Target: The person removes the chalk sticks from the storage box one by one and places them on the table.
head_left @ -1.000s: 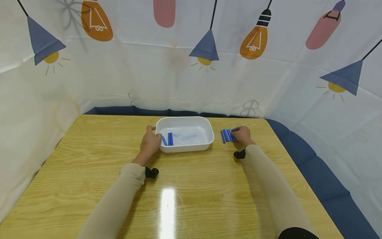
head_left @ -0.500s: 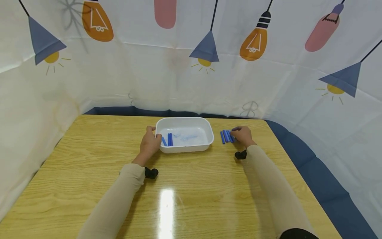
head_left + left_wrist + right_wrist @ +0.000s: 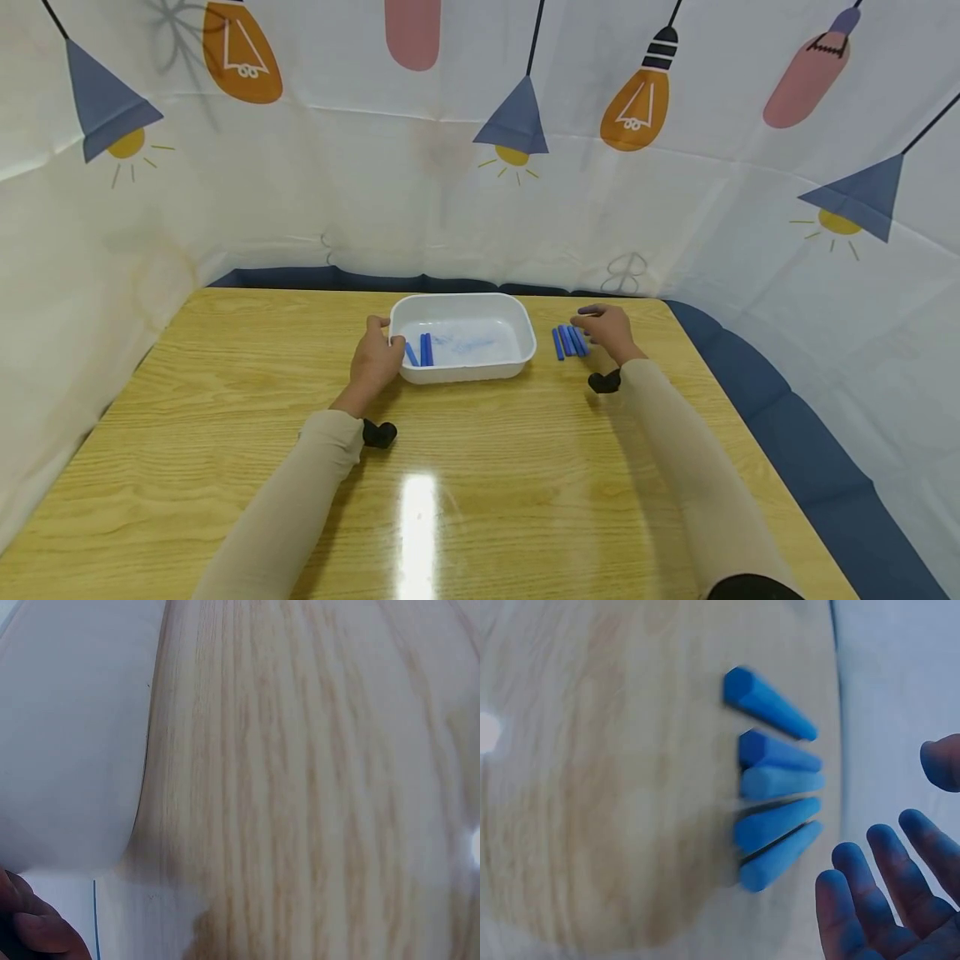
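Note:
My left hand (image 3: 375,362) grips the left end of a white plastic tray (image 3: 465,374), which also shows in the left wrist view. Inside the tray, two blue chalk sticks (image 3: 427,350) lie side by side, and a third chalk stick (image 3: 412,354) slants beside them at the left wall. To the tray's right, several blue chalk sticks (image 3: 784,781) lie in a row on the table. My right hand (image 3: 609,331) hovers at the right end of that row. Its fingers (image 3: 853,874) are extended and blue with dust, thumb apart, nothing held.
The wooden table (image 3: 480,500) reaches back to a white printed curtain (image 3: 375,192) with a dark blue lower band (image 3: 780,400). Blue dust (image 3: 465,342) smudges the tray's floor. Black wrist devices (image 3: 380,434) sit on both wrists.
My right hand has risen slightly and moved a little left, its fingers spreading from the right end of the chalk row. My left hand stays on the tray.

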Motion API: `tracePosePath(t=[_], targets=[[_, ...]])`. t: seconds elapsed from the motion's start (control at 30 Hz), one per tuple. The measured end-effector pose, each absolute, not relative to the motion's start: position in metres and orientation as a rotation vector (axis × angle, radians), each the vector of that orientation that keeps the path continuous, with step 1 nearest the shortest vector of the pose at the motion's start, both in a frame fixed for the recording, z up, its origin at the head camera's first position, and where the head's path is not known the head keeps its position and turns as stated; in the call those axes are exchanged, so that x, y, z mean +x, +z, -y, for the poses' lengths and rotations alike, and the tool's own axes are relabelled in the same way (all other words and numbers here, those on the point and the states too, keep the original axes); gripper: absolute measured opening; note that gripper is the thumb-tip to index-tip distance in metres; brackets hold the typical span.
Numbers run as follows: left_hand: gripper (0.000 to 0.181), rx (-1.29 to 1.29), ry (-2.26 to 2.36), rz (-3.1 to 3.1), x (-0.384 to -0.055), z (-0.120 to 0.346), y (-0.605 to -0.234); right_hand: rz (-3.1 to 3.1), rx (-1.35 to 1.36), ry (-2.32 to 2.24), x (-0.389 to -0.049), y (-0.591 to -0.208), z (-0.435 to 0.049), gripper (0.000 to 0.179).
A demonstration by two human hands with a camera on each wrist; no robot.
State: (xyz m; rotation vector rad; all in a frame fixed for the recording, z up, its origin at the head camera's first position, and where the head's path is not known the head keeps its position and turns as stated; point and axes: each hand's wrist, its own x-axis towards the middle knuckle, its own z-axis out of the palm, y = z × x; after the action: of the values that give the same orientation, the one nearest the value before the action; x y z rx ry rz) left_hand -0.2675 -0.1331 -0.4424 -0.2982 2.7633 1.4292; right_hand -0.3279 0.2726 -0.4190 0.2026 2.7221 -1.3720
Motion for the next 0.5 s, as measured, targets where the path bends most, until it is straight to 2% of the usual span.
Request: tracePosePath(t=[0.5], targets=[[0.054, -0.306, 1.427, -2.762, -0.267, 0.132, -0.441, -2.684, 0.143, -1.499, -0.327, -0.392, -0.253, 0.047]])
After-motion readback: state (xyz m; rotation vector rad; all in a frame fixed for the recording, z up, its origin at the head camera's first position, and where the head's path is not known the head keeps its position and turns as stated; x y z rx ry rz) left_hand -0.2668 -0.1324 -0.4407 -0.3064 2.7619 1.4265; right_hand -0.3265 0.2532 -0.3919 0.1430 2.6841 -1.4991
